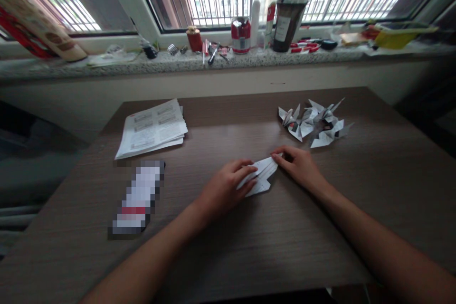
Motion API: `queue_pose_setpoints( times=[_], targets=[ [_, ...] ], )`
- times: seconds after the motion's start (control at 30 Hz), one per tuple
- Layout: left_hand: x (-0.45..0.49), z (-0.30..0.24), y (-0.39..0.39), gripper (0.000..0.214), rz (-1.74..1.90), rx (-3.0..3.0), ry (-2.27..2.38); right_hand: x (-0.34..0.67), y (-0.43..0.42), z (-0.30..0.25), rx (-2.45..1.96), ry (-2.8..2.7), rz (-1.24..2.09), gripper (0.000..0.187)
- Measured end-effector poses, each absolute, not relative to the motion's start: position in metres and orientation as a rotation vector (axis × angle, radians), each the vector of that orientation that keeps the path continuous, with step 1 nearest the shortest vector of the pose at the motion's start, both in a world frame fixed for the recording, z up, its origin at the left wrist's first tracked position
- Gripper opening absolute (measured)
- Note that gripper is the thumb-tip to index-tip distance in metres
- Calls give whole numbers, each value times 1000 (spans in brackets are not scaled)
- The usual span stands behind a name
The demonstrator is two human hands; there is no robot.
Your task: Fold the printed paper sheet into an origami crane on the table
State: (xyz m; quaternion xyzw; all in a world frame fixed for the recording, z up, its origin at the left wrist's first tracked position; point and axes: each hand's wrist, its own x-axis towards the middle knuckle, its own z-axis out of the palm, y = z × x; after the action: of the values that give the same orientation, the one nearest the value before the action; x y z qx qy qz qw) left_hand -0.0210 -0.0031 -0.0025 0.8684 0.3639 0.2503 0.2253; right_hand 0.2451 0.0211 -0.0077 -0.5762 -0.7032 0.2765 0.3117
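Observation:
A folded piece of white printed paper (264,175) lies at the middle of the table, between my two hands. My left hand (228,185) rests over its left end, with the fingers bent on the paper and part of it hidden beneath them. At the paper's pointed right tip, my right hand (294,164) pinches it between thumb and fingers. Just beyond the right hand sit several folded paper figures (317,122) with pointed wings, grouped close together.
A stack of printed sheets (153,126) lies at the table's back left, with a pixelated phone (137,197) nearer me. The stone windowsill (171,62) behind the table bears a red can (241,35), a dark drink cup (288,23), a bottle (265,4) and small tools.

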Motion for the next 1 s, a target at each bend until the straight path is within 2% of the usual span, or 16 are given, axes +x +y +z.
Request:
queue_pose_setpoints(
  times=[0.17,0.3,0.43,0.57,0.7,0.77,1.0],
  targets=[
    [-15,-2,-18,41,432,2652,889,253,27,-15,-1490,-1925,642,18],
    [-9,-5,-23,40,363,2768,872,255,30,-18,-1422,-2003,538,15],
    [-7,-10,-23,38,346,2850,858,253,25,-10,-1331,-2166,158,18],
    [-7,-11,-22,37,384,2875,854,241,11,1,-1170,-2405,-124,34],
    [-7,-9,-22,23,377,2871,813,228,-1,-7,-1015,-2650,-23,59],
    [-8,-9,-21,21,376,2865,797,226,-4,-14,-1016,-2689,51,65],
    [-13,-18,-20,36,365,2855,799,233,-4,-23,-1056,-2747,117,76]
  ],
)
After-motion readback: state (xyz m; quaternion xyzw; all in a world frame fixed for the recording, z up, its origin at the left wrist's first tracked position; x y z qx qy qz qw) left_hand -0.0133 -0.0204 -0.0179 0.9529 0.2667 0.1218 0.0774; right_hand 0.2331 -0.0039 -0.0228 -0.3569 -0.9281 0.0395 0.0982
